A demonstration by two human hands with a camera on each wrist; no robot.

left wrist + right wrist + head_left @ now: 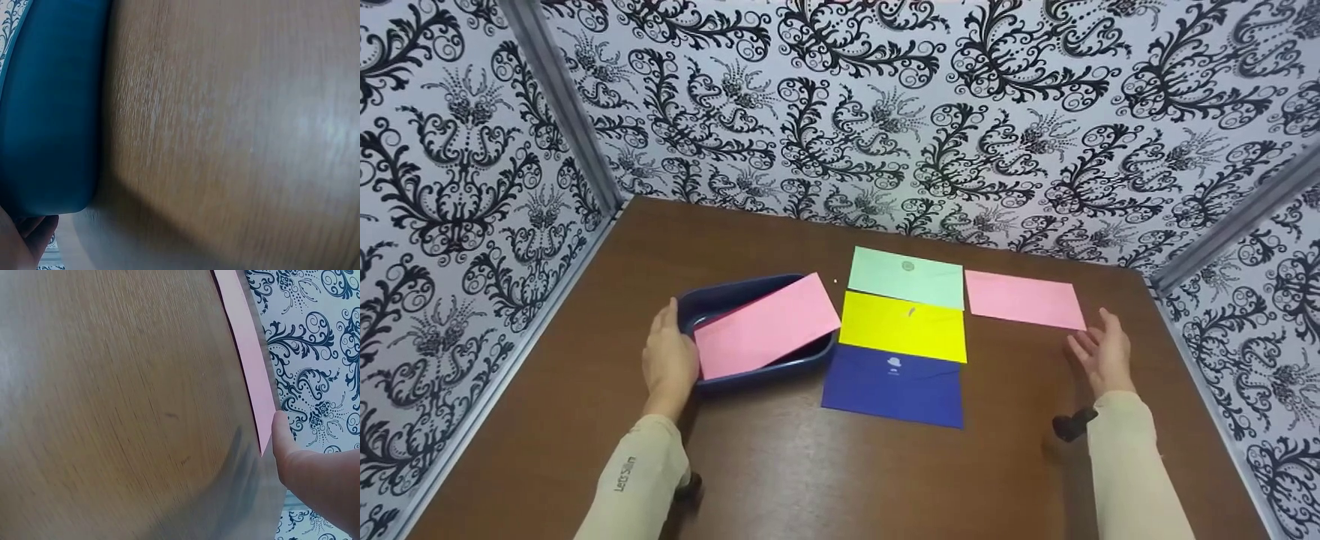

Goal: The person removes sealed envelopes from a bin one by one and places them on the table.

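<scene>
A dark blue tray sits left of centre on the brown table, and a pink envelope lies tilted across its rim. My left hand rests with straight fingers against the tray's left wall. To its right lie a green envelope, a yellow envelope and a dark blue envelope in a column. A second pink envelope lies flat at the right. My right hand hovers open just in front of its near right corner, holding nothing.
Patterned black-and-white walls enclose the table on three sides, with metal corner posts at the back left and back right. Bare wood stretches in front of the envelopes toward me.
</scene>
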